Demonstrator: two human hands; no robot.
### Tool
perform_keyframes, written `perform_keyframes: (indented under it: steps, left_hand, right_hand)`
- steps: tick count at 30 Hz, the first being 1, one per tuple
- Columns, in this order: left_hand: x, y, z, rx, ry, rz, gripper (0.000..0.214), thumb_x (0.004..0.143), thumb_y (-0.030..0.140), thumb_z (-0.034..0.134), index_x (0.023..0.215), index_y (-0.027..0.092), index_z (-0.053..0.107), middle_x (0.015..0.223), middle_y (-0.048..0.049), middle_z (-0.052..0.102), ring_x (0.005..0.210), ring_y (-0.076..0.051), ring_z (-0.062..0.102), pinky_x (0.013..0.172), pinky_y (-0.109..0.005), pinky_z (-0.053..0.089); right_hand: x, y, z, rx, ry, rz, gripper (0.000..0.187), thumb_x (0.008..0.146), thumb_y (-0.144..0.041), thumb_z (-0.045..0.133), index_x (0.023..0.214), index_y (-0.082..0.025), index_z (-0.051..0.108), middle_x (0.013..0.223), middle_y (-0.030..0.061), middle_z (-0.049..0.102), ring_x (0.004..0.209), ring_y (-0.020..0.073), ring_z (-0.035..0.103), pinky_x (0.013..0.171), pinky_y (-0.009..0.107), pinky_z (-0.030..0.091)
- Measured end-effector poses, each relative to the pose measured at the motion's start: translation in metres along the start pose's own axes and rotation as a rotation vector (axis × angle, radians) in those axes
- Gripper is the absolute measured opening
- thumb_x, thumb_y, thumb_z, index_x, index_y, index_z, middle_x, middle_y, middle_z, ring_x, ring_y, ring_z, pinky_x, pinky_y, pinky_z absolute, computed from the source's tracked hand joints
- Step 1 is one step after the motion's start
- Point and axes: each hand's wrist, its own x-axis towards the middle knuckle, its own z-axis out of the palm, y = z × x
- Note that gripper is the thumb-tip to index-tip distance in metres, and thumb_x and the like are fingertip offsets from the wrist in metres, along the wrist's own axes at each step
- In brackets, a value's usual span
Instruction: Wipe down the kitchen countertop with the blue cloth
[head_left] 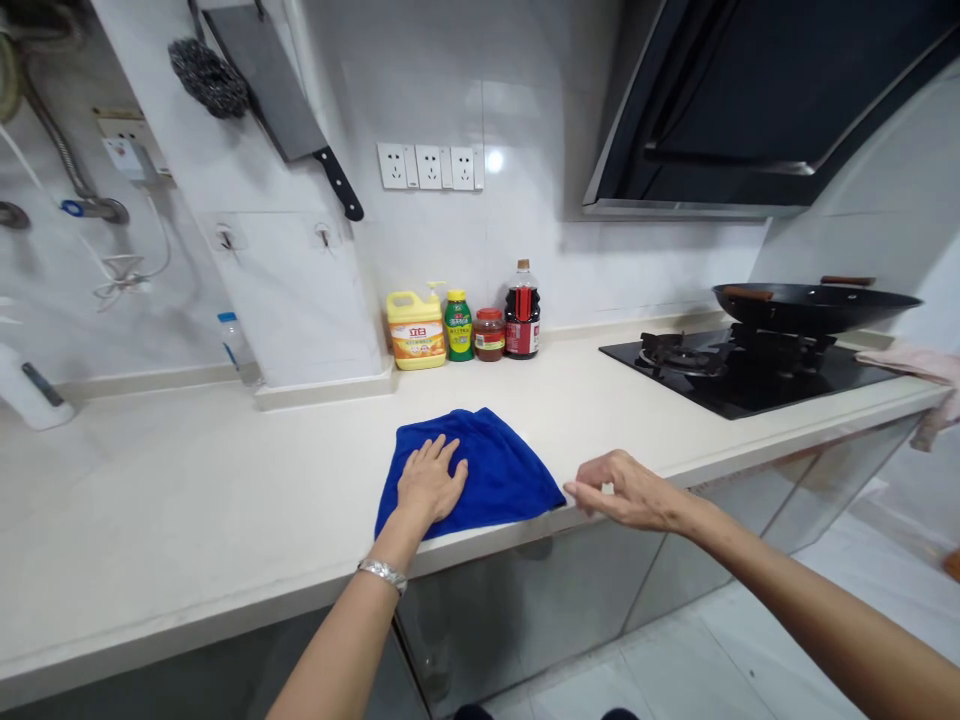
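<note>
A blue cloth (499, 470) lies spread on the white countertop (225, 490), its lower side close to the front edge. My left hand (431, 480) rests flat on the cloth's left part with fingers spread, and a silver bracelet (384, 573) circles that wrist. Just beyond the cloth's right corner is my right hand (619, 490), loosely curled, with a gap between thumb and forefinger. Nothing shows in its grasp; whether the thumb touches the corner is hard to tell.
Against the wall stand a yellow detergent jug (417, 335), a green bottle (459, 328), a red-lidded jar (490, 335) and a dark sauce bottle (523, 315). A wok (817, 308) sits on the gas stove (720, 375) under the range hood (720, 110). A cleaver (277, 90) hangs left.
</note>
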Motion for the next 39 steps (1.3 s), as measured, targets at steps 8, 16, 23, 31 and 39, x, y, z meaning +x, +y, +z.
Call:
perform_keyframes:
  steps: [8,16,23,31,39]
  left_hand:
    - [0.015,-0.007,-0.017,0.009,0.054,0.038,0.059,0.101,0.046,0.034,0.149,0.016,0.055,0.154,-0.0101,0.056,0.143,-0.026,0.051,0.125,-0.041,0.036]
    - [0.023,-0.014,0.002,0.025,-0.056,-0.015,0.064,0.105,0.045,0.027,0.161,0.016,0.034,0.171,-0.0059,0.028,0.160,-0.022,0.019,0.133,-0.044,0.012]
    - [0.023,-0.004,-0.002,0.029,-0.055,-0.120,0.066,0.105,0.049,0.022,0.162,0.018,0.031,0.172,-0.0053,0.024,0.161,-0.022,0.017,0.133,-0.044,0.011]
    - [0.039,-0.015,0.002,0.059,-0.102,-0.024,0.071,0.103,0.052,0.021,0.164,0.016,0.025,0.173,-0.0067,0.020,0.161,-0.025,0.013,0.133,-0.048,0.009]
    - [0.050,-0.029,0.000,-0.039,-0.046,0.037,0.065,0.101,0.033,0.021,0.160,0.008,0.033,0.169,-0.0125,0.031,0.158,-0.024,0.025,0.132,-0.047,0.020]
  right_hand:
    - [0.107,0.033,0.059,-0.077,0.191,0.081,0.036,0.102,-0.019,0.047,0.133,-0.017,0.064,0.129,0.0123,0.073,0.114,0.0185,0.071,0.101,0.033,0.053]
    - [0.170,0.045,0.092,0.075,0.004,0.205,0.053,0.109,-0.039,0.031,0.155,-0.015,0.044,0.151,0.0159,0.059,0.136,0.0253,0.059,0.117,0.039,0.042]
    - [0.167,0.082,0.085,-0.010,-0.014,0.483,0.058,0.108,-0.036,0.026,0.162,-0.014,0.032,0.165,0.0146,0.040,0.152,0.0285,0.040,0.128,0.058,0.013]
    - [0.157,0.056,0.078,-0.190,0.189,0.369,0.055,0.103,-0.022,0.031,0.155,-0.010,0.045,0.159,0.0169,0.049,0.152,0.0244,0.040,0.130,0.050,0.011]
    - [0.157,-0.042,0.104,-0.088,-0.085,0.119,0.062,0.106,-0.044,0.032,0.161,-0.017,0.040,0.167,0.0117,0.038,0.157,0.0387,0.023,0.125,0.072,0.005]
